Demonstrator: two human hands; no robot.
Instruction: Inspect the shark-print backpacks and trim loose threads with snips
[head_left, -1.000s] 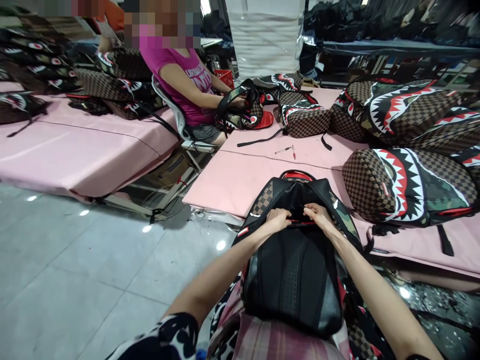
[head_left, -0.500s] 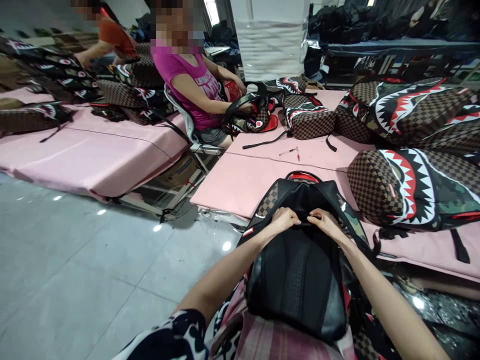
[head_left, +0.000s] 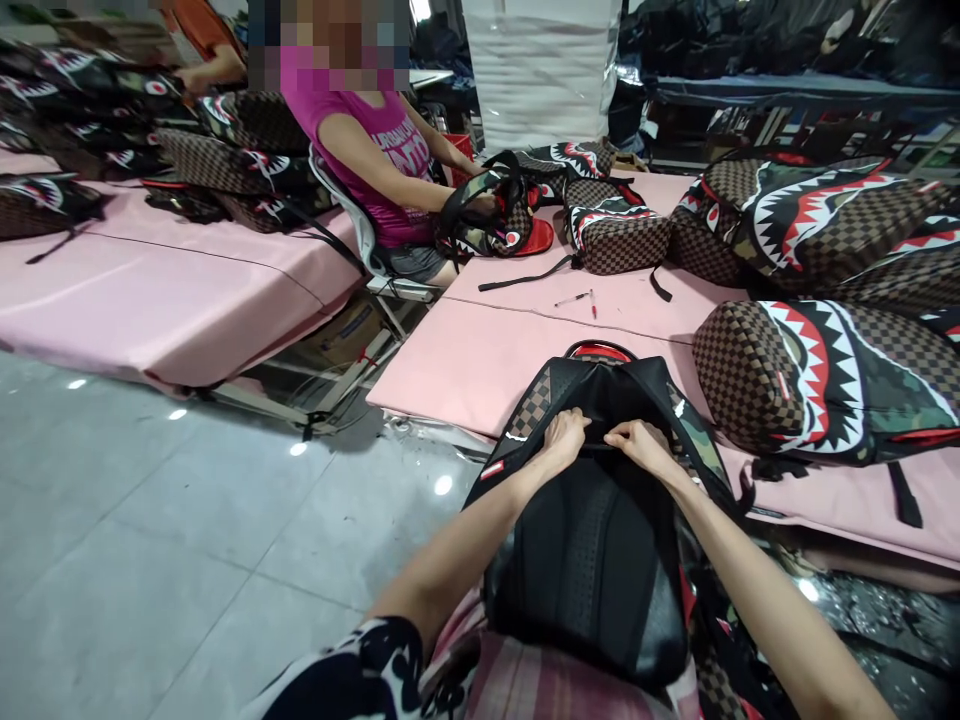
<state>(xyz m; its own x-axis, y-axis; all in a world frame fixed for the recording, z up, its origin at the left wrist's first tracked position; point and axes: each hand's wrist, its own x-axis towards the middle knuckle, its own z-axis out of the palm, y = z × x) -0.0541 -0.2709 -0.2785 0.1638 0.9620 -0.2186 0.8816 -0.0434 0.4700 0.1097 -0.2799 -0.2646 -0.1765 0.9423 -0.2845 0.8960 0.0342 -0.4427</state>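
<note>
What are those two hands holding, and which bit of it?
Both the left hand and right hand pinch the top edge of the black backpack on the lap, just above its padded back panel.

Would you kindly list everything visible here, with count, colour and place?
backpack: one, black back panel, on the wearer's lap
shark-print backpacks: several, brown check, piled at right
pink table: one, ahead
pens: two, mid-table
co-worker: one, pink top, seated beyond, handling a bag
second pink table: one, left, bags stacked
floor: grey tiles
left hand: pinching the backpack's top edge
right hand: pinching beside it
</note>
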